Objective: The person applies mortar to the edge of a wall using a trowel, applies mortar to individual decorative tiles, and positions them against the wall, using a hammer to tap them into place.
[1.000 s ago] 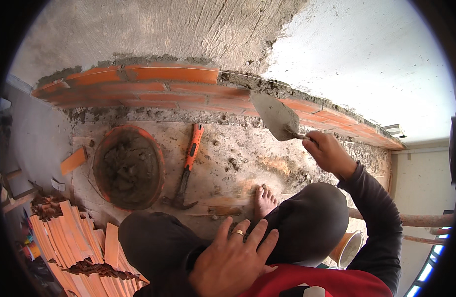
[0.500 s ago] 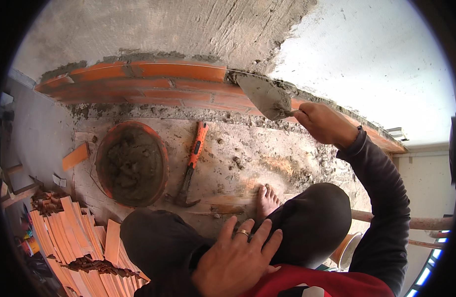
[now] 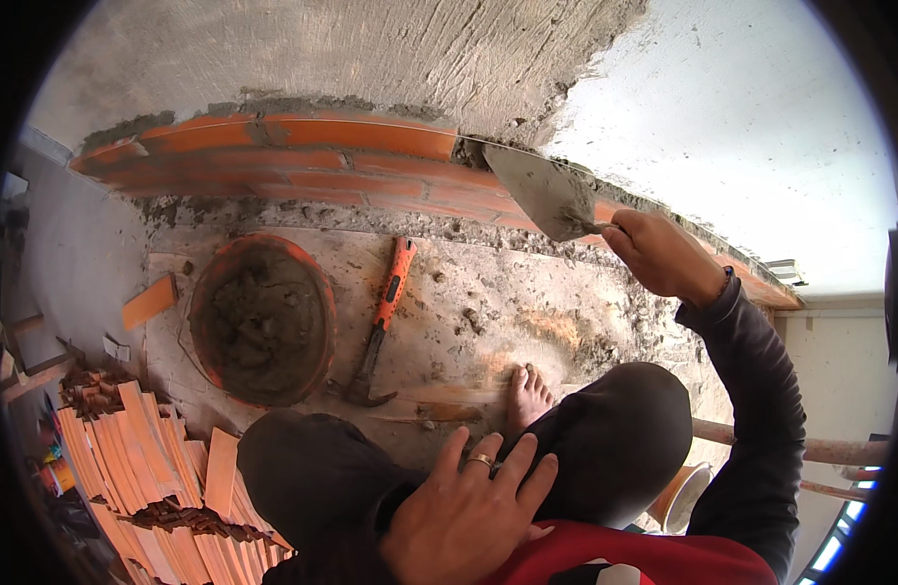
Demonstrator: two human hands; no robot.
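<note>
My right hand point(image 3: 663, 255) is closed round the handle of a pointed trowel point(image 3: 545, 193). The blade, smeared with grey mortar, lies against the top edge of a low course of orange bricks point(image 3: 371, 138), just right of the last top brick. A thin string runs along that top edge. My left hand point(image 3: 478, 502) holds nothing; its fingers are spread and it rests by my knee, a ring on one finger. An orange-rimmed tub point(image 3: 329, 327) of wet mortar point(image 3: 262, 317) stands left of centre. Beside it a claw hammer point(image 3: 383, 317) with an orange-black grip lies on the floor.
Stacked thin orange bricks point(image 3: 152, 458) fill the lower left, and one loose piece point(image 3: 150, 301) lies left of the tub. My bare foot point(image 3: 530, 395) is on the mortar-spattered floor. A rough plastered wall point(image 3: 351, 49) rises behind the bricks. Poles point(image 3: 844, 450) and a bucket point(image 3: 685, 495) stand at right.
The trowel and my right hand have shifted slightly right along the brick edge, though the view has shifted a little too. My left hand stays where it was.
</note>
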